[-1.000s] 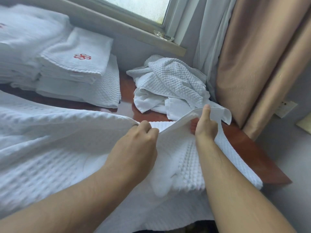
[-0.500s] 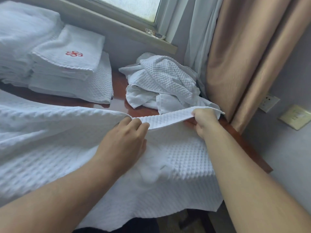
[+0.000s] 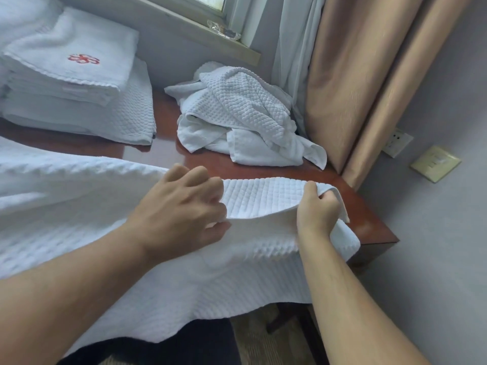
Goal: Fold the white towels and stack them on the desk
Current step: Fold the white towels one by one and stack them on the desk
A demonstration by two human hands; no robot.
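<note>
A large white waffle towel lies spread over the near part of the reddish wooden desk and hangs off its front edge. My left hand pinches the towel's far edge near the middle. My right hand grips the same edge at its right corner, with the cloth wrapped over the fingers. The strip of towel between the hands is stretched and lifted. A stack of folded white towels with a red emblem on top sits at the back left. A crumpled heap of white towels lies at the back centre.
A window sill runs behind the desk, with a small clear object on it. White and tan curtains hang at the right. Wall sockets sit on the grey wall beyond the desk's right edge. Dark floor and a chair leg show below.
My hands have drawn apart along the towel's edge, the right one out to the corner, so the strip between them is now taut. The view has shifted slightly.
</note>
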